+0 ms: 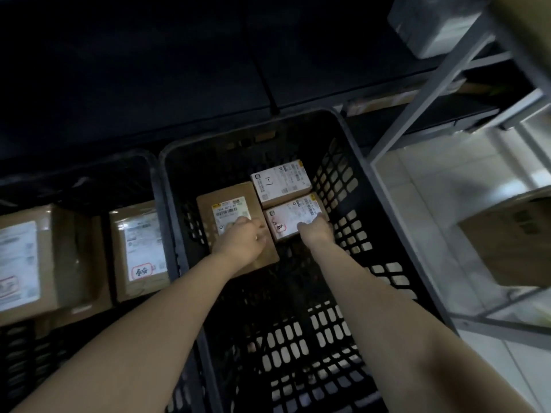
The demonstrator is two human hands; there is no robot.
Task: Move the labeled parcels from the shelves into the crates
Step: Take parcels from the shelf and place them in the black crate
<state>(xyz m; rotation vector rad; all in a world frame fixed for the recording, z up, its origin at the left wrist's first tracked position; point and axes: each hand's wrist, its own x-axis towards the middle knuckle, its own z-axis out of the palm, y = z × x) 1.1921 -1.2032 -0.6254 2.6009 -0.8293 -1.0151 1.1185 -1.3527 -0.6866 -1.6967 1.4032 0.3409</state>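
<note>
Head view: in the black crate (343,135), the large parcel (229,198) lies near the left wall and the small parcel (283,216) by the right wall. The left hand (241,238) rests bent fingers on the large parcel; I cannot tell whether it grips. The right hand (316,231) clasps the small parcel's near edge. Both cartons look light, stiff and tape-slick, best held across opposite edges.

Black slatted crate (238,150) holds three label-up cardboard parcels at its far end: larger parcel (229,198) left, far small parcel (280,181) and near small parcel (290,217) right — touching, lying flat.
</note>
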